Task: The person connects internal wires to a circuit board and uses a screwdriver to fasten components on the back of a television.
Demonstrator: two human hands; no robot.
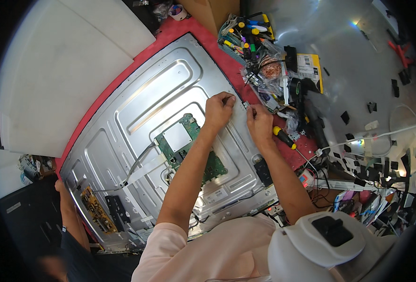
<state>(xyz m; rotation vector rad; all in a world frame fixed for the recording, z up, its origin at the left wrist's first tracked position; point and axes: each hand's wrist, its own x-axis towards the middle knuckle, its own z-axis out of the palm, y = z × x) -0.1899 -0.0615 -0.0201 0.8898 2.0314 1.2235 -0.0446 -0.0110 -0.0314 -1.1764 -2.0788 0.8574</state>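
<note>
A large silver metal back panel [165, 80] of a flat screen lies on a red mat [179, 28]. A green circuit board [184, 141] is mounted near its middle, with a flat white ribbon cable [144, 169] leading off it. My left hand [218, 110] and my right hand [259, 123] are close together at the panel's right edge. Both pinch something small there; I cannot make out what it is. A yellow-brown circuit board [97, 211] sits at the panel's lower left corner.
A screwdriver with a yellow-and-black handle [283, 137] lies beside my right hand. A tray of tools [245, 35], bags of small parts, cables and black clips crowd the right side. White foam sheets [62, 66] lie at left. Another person's arm [69, 211] rests at the panel's lower left.
</note>
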